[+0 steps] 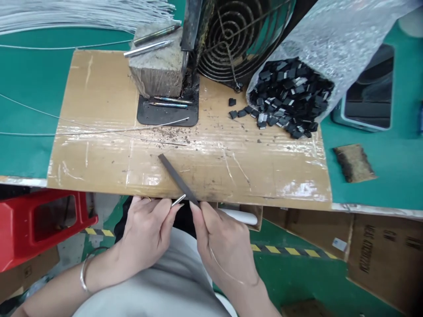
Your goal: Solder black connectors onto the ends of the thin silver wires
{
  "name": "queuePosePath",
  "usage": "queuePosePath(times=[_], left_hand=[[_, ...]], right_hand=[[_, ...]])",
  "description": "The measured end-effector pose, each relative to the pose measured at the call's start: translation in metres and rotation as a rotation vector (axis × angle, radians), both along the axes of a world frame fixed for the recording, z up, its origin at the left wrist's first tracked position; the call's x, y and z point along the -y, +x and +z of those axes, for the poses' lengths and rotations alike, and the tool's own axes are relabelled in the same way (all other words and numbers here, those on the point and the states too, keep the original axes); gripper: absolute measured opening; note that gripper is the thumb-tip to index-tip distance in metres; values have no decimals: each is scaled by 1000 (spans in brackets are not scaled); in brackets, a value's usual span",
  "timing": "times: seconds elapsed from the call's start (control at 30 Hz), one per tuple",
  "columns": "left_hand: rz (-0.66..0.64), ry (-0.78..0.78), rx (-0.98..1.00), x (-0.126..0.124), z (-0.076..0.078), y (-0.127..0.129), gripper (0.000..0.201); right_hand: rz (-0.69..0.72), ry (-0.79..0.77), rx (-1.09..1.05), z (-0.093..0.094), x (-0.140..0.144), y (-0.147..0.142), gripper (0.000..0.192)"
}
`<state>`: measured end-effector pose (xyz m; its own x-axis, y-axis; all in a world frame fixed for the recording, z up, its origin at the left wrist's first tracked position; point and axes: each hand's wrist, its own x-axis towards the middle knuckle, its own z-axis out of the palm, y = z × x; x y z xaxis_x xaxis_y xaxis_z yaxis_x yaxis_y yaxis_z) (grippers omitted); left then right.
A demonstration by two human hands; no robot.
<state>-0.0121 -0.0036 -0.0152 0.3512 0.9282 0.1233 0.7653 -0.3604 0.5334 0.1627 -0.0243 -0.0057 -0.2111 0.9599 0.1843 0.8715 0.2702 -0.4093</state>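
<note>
At the table's near edge, the left hand (147,229) pinches a thin silver metal pin (178,200) against a dark flat metal file (176,178) gripped by the right hand (221,244). Beyond lie taped brown cardboard (99,167), loose wires (82,127), a worn wooden block (157,66), a plastic bag of small black parts (287,97), on the green table (33,88).

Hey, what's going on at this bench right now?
A person sits at the edge of a cardboard-covered bench. The right hand holds a dark flat file slanting up onto the cardboard, and the left hand pinches a thin metal pin whose tip meets the file. Behind lie loose wires, a wooden block and a bag of small black parts.
</note>
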Motion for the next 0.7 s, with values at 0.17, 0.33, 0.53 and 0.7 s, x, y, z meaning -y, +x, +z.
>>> queuePosePath(times=[0.17,0.33,0.53,0.7], left_hand=[[1,-135,95,0,4,-1,36],[15,-230,194,0,4,-1,34],[82,-496,422,-3,5,-1,40],[125,-597,518,-5,8,0,43]], right_hand=[[14,-61,-3,2,9,5,49],[-6,-16,-8,1,3,1,51],[17,-60,-12,2,9,5,48],[1,-2,-5,0,4,1,51]])
